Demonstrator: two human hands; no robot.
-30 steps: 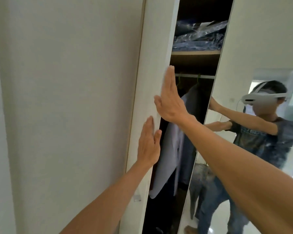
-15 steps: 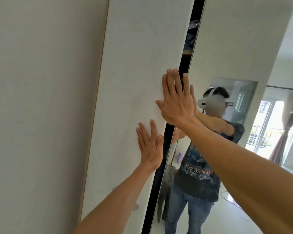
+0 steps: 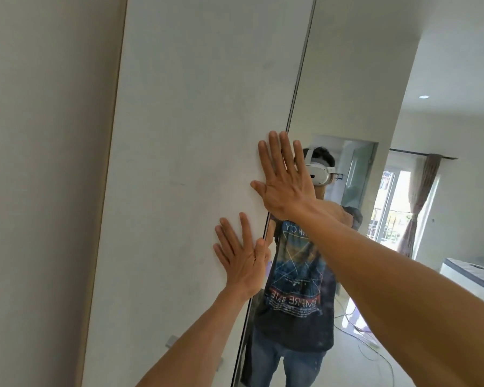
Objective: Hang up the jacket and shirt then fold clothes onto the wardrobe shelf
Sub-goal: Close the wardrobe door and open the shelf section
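Wardrobe door (mirror alongside): left hand and right hand pressed flat, fingers straight.

inside hidden behind wardrobe door | L forearm, R forearm cut btm edge

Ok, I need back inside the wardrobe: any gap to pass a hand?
None: the white door meets the mirror door at a thin dark seam. The left hand and right hand crowd that edge; the door face left of them is bare.

Single head view, close, facing wardrobe door obliquely.
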